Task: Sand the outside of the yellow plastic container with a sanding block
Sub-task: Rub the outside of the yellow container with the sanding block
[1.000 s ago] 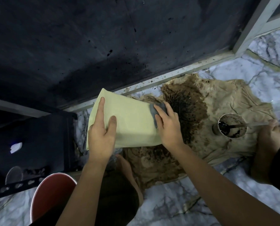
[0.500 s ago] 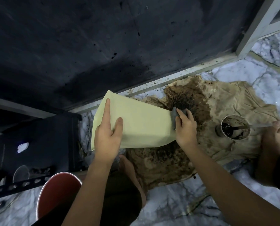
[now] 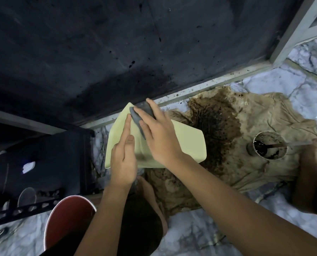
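Container: we see the yellow plastic container (image 3: pixel 181 143) held tilted above the floor, one broad outer face turned up to us, its long axis running from the far-left corner down to the near-right end over the stained cloth.
Sanding block: the grey sanding block (image 3: pixel 139 117) lies flat on that face at its far-left corner, the block's length running roughly across the container's length.
Right hand: our right hand (image 3: pixel 159 137) covers the block, fingers (image 3: pixel 150 104) spread and pressed down on it, closed around nothing else; it is the hand on the tool.
Left hand: our left hand (image 3: pixel 124 159) lies flat on the near-left part of the same face, fingers straight, bracing it, just beside the block and touching the right hand.
Key relation: most of the unsanded length lies to the right and nearer from the block, so we judge the next stroke runs along the long axis that way.
In the way: the left hand sits close beside the block; a stroke straight towards us would meet it.
Around: a stained cloth (image 3: pixel 264 163) lies on the marble floor (image 3: pixel 200 235), with a dirty cup (image 3: pixel 269 145) well to the right, clear of the stroke; a red stool (image 3: pixel 65 217) stands near our left.
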